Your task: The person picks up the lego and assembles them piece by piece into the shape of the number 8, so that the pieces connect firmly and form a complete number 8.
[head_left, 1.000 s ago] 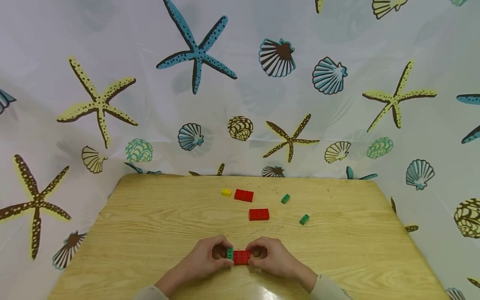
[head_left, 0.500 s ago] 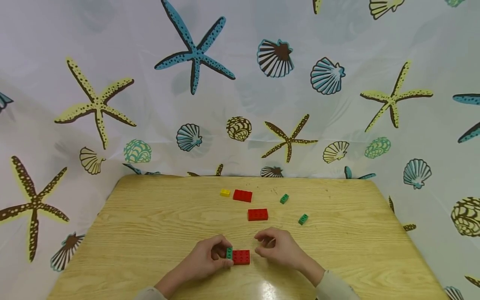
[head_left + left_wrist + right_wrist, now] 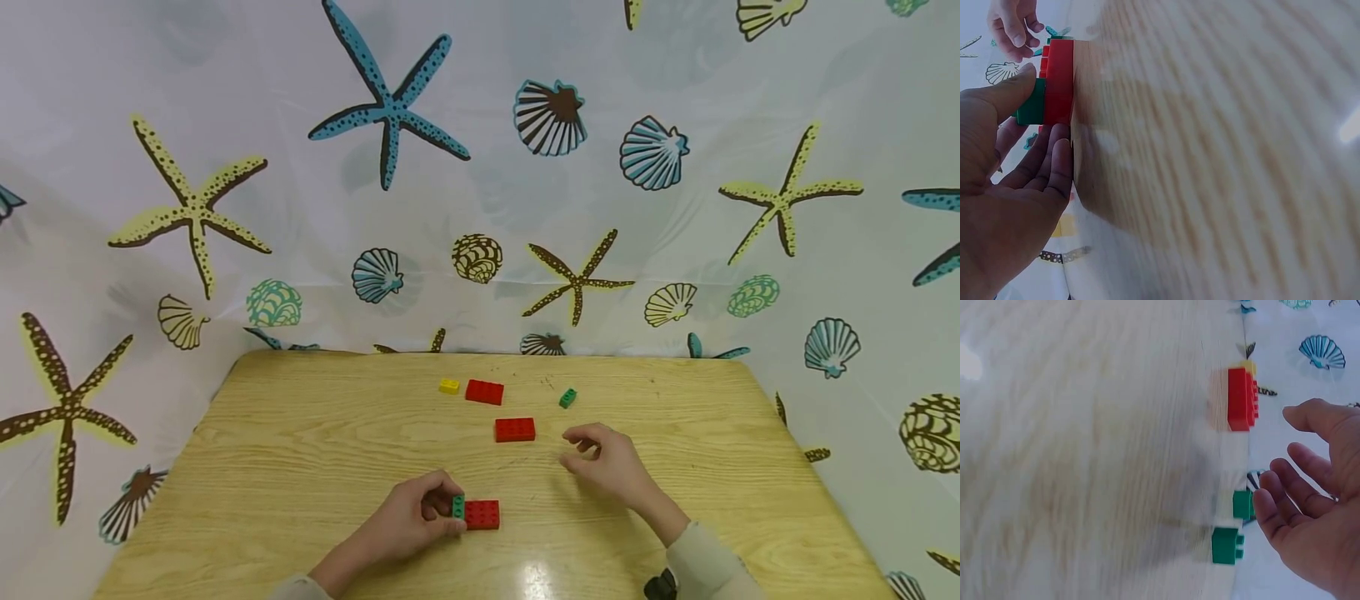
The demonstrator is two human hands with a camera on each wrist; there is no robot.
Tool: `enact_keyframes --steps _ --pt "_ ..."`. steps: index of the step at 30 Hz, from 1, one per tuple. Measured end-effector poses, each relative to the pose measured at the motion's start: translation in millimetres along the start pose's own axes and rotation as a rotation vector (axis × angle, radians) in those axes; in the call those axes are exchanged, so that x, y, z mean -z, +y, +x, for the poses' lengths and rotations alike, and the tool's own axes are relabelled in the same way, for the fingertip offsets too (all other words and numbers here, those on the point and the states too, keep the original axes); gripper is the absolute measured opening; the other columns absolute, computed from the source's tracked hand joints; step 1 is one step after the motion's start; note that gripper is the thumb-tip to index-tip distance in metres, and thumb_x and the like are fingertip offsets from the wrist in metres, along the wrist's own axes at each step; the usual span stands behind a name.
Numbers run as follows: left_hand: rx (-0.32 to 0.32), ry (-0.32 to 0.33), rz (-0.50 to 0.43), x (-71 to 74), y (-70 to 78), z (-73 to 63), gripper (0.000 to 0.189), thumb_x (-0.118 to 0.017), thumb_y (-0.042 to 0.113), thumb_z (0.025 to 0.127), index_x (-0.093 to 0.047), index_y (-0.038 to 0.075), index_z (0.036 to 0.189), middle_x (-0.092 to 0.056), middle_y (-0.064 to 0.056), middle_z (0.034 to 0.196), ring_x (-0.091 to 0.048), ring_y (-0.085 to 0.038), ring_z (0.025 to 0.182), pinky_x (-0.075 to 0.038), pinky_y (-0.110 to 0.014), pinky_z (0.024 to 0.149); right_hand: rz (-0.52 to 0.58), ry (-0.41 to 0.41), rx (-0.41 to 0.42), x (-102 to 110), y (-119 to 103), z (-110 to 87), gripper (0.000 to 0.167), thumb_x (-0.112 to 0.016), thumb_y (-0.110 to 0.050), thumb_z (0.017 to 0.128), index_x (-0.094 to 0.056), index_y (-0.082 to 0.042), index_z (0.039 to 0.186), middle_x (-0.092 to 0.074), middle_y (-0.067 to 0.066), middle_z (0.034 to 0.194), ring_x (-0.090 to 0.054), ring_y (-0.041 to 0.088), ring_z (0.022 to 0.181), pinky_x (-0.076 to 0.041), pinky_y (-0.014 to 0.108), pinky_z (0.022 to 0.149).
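My left hand (image 3: 405, 518) pinches a small green brick (image 3: 458, 507) at the left end of a studded red brick (image 3: 483, 515) lying on the table. In the left wrist view the green brick (image 3: 1031, 103) sits on the studded side of the red brick (image 3: 1059, 81), thumb against it. My right hand (image 3: 613, 467) hovers to the right, fingers loosely bent, holding nothing. Near its fingertips in the right wrist view are two green bricks (image 3: 1225, 545); the closer one is hidden behind the hand in the head view.
Beyond the hands lie a red brick (image 3: 515, 430), another red brick (image 3: 485, 392), a yellow brick (image 3: 449, 387) and a small green brick (image 3: 567, 398). A white cloth (image 3: 480, 183) with starfish and shells hangs around the wooden table (image 3: 315, 442).
My right hand has let go of the red brick's right end and moved right and away from me, over the spot of a green brick. The left hand stays in place.
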State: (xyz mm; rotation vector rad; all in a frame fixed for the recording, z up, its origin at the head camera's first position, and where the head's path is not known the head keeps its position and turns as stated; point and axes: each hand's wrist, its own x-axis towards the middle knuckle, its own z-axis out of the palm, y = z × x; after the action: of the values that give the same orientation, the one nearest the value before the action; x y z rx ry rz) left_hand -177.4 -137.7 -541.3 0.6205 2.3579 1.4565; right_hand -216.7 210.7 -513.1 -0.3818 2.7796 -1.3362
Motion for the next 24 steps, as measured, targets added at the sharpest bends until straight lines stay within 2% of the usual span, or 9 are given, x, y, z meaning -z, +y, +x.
enact_keyframes --steps 7,12,16,24 --pt "0.000 0.002 -0.024 0.4 0.2 -0.5 0.029 -0.081 0.023 0.095 -0.069 0.011 0.119 -0.071 -0.004 0.109 -0.066 -0.012 0.094 -0.054 -0.022 0.079 -0.055 0.076 -0.039 20 16 5.3 0.037 -0.078 -0.018 0.096 -0.071 -0.002 0.129 -0.070 0.018 0.121 -0.065 0.031 0.105 -0.053 0.027 0.076" --pt "-0.002 0.005 -0.019 0.0 -0.8 -0.3 0.029 -0.081 0.023 0.095 -0.069 0.010 0.118 -0.071 -0.004 0.109 -0.065 -0.011 0.094 -0.054 -0.021 0.078 -0.093 0.096 -0.055 28 23 6.3 0.039 -0.076 -0.018 0.098 -0.069 -0.001 0.132 -0.068 0.019 0.131 -0.065 0.035 0.113 -0.057 0.040 0.086" --pt "0.002 0.004 -0.014 0.0 -1.0 -0.3 0.029 -0.081 0.024 0.095 -0.069 0.010 0.118 -0.071 -0.004 0.109 -0.065 -0.011 0.095 -0.054 -0.021 0.079 -0.106 0.107 -0.082 31 27 6.6 0.040 -0.075 -0.019 0.098 -0.068 0.000 0.134 -0.066 0.021 0.133 -0.064 0.036 0.115 -0.056 0.051 0.093" --pt "0.007 -0.006 -0.032 0.4 -3.0 -0.6 0.030 -0.080 0.025 0.096 -0.069 0.011 0.119 -0.070 -0.004 0.110 -0.065 -0.011 0.095 -0.055 -0.022 0.079 -0.091 0.116 -0.138 36 37 8.8 0.044 -0.076 -0.018 0.097 -0.067 0.000 0.136 -0.065 0.022 0.137 -0.062 0.037 0.118 -0.055 0.049 0.093"
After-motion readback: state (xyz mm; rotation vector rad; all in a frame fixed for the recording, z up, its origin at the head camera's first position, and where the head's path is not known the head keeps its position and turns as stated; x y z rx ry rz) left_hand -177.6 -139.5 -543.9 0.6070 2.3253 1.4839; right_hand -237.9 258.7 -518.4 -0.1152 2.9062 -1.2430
